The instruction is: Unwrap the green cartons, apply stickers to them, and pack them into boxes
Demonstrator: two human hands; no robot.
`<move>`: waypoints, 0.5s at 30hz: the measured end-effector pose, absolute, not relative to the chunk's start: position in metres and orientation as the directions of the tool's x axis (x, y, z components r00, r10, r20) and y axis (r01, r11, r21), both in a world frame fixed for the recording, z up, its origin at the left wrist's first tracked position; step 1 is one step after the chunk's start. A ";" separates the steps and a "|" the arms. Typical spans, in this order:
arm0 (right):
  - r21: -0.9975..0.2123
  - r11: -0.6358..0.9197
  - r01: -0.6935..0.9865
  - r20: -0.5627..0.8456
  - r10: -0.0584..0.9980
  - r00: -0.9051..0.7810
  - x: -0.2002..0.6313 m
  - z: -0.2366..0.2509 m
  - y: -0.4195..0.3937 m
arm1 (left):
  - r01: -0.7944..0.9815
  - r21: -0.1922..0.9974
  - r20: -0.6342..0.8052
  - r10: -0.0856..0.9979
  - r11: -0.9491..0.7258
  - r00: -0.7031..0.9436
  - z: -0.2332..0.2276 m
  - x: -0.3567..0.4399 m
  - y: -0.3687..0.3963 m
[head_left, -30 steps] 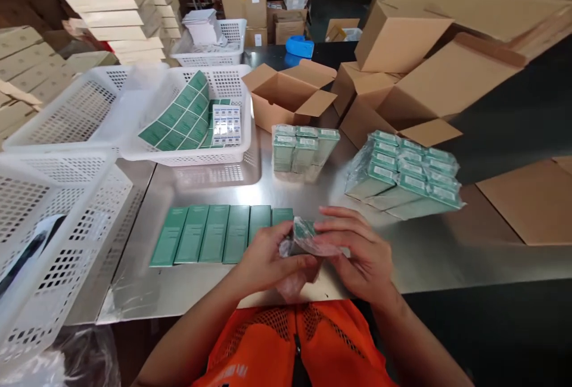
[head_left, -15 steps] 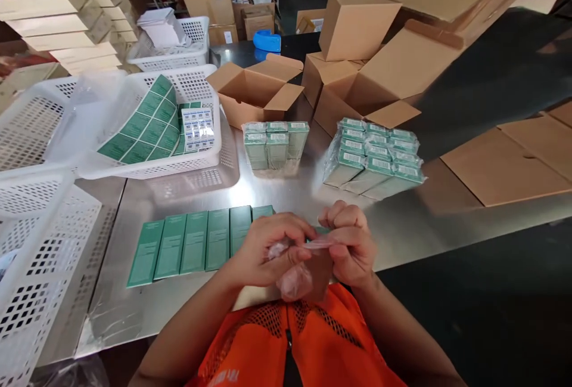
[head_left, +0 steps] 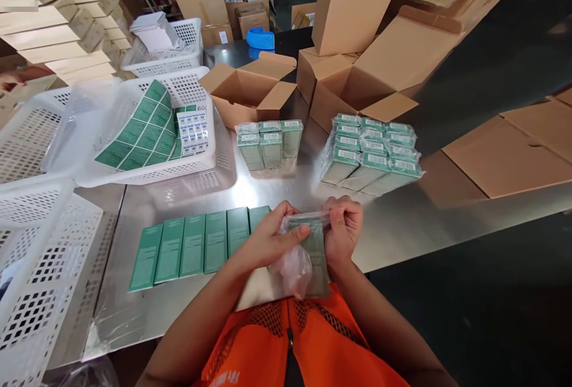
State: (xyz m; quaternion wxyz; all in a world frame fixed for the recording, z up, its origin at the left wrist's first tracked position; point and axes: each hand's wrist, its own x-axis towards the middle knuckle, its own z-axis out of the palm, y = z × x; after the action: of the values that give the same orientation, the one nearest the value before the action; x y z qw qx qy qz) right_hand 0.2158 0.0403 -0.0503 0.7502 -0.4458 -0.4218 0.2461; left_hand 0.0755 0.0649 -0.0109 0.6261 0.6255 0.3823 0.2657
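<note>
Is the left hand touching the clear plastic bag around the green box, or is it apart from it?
Touching. The head view shows the left hand with its fingers pressed on the clear plastic bag that wraps the green box; the right hand pinches the bag's top.

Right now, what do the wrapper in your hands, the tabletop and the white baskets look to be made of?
The wrapper looks like thin clear plastic film: it crinkles, and the green box shows through. The tabletop seems brushed metal, probably steel, with dull reflections. The white baskets look like moulded plastic with perforated walls.
</note>
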 end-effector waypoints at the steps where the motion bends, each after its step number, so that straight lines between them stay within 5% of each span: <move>1: -0.866 0.499 0.019 0.434 0.733 0.524 0.219 -0.049 0.040 | 0.111 0.988 -0.154 0.819 0.111 0.553 -0.013 0.075 0.064; 6: -0.791 0.594 0.147 0.612 0.767 0.194 0.243 -0.037 0.026 | -0.188 0.970 -0.090 0.947 0.153 0.307 -0.012 0.079 0.059; 10: -0.773 0.614 0.163 0.603 0.790 -0.116 0.248 -0.035 0.007 | -0.408 0.902 -0.116 0.989 0.143 0.090 0.003 0.082 0.062; 15: -0.747 0.605 0.276 0.643 0.763 0.069 0.224 -0.044 -0.006 | -0.480 0.836 -0.245 0.963 0.267 0.111 0.017 0.084 0.063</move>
State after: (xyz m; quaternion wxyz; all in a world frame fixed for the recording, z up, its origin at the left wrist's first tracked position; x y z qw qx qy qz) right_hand 0.2237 -0.0059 -0.0443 0.6134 -0.3977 -0.6529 0.1984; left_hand 0.0837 0.0633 0.0171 0.6837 0.2963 0.4077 0.5277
